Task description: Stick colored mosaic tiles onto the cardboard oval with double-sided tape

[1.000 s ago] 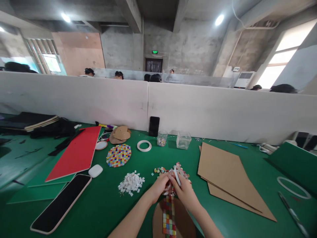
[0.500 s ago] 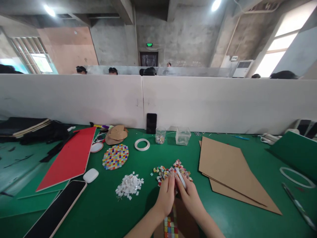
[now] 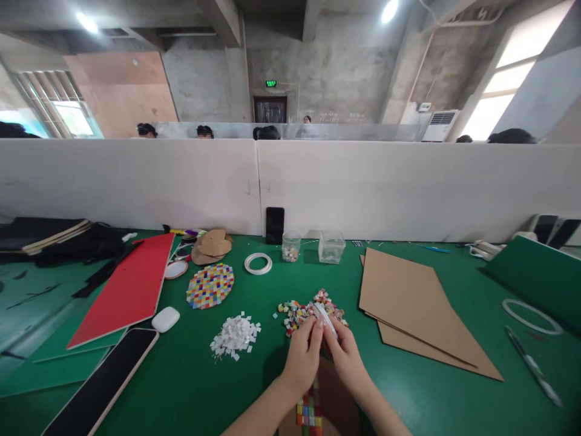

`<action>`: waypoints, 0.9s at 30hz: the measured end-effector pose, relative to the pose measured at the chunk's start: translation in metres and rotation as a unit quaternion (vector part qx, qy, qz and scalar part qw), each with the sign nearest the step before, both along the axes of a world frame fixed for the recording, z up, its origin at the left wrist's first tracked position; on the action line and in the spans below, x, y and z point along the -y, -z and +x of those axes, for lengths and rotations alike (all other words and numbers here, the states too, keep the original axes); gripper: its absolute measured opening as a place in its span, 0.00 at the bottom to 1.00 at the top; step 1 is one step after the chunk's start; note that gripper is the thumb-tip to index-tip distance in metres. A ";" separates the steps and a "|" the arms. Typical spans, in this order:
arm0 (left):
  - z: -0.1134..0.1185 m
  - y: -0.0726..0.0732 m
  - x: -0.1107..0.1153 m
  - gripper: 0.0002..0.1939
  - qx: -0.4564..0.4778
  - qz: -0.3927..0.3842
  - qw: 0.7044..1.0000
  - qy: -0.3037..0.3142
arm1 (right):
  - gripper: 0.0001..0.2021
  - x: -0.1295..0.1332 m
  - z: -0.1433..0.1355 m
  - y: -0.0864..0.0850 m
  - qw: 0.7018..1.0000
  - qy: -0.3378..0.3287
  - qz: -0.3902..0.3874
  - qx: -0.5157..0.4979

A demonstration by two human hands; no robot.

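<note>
1. Here the left hand [image 3: 303, 352] swings round, fingers pointing forward, alongside the right hand [image 3: 347, 358].
2. The white tool [image 3: 325, 318] tips into a flatter slant!
3. Now the hands cover more of the tile strip [image 3: 309, 413].

L hand [image 3: 301, 356] & R hand [image 3: 347, 360], both bare, fingertips [image 3: 319, 325] tog. nr. ctr., fingers [image 3: 303, 334] curled, wrists [image 3: 287, 387] apart, forearms [image 3: 262, 408] angled in fr. bottom edge of view

I see one view here, from a cam worn on the person's head, facing forward and down: tabletop [image 3: 181, 393] pretty close below, white divider [image 3: 390, 188] across the middle, far wall [image 3: 345, 66] way back up top.
</note>
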State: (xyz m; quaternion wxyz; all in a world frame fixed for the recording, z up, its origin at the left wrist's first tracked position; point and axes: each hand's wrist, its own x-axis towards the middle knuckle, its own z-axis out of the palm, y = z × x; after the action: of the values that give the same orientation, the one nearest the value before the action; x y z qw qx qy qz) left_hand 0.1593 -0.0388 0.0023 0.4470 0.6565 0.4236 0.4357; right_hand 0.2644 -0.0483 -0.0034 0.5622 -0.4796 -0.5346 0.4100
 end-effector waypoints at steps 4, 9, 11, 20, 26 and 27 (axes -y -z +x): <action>0.000 -0.002 0.001 0.18 0.002 0.018 1.000 0.012 | 0.19 -0.004 0.002 0.003 0.998 -0.036 -0.028 -0.053; 0.001 -0.004 -0.002 0.18 0.040 -0.003 0.999 0.014 | 0.22 -0.009 0.002 0.009 0.984 -0.085 -0.092 -0.126; 0.001 -0.003 -0.004 0.18 0.041 0.000 0.999 0.015 | 0.22 -0.008 0.001 0.013 0.986 -0.063 -0.089 -0.124; -0.003 0.001 -0.004 0.19 -0.005 -0.011 1.000 -0.001 | 0.25 -0.003 -0.003 0.008 0.999 0.014 -0.029 -0.003; -0.001 0.007 -0.006 0.23 0.038 -0.082 0.996 -0.022 | 0.20 -0.003 -0.001 0.001 0.999 -0.009 0.004 0.047; -0.001 0.008 -0.006 0.23 0.045 -0.087 0.995 -0.026 | 0.20 -0.003 -0.001 0.000 0.999 -0.010 0.007 0.051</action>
State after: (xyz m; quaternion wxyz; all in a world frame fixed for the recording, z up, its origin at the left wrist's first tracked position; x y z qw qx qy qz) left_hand 0.1587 -0.0324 -0.0054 0.5095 0.5837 0.4561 0.4378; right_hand 0.2632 -0.0451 -0.0039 0.5338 -0.4907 -0.5699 0.3866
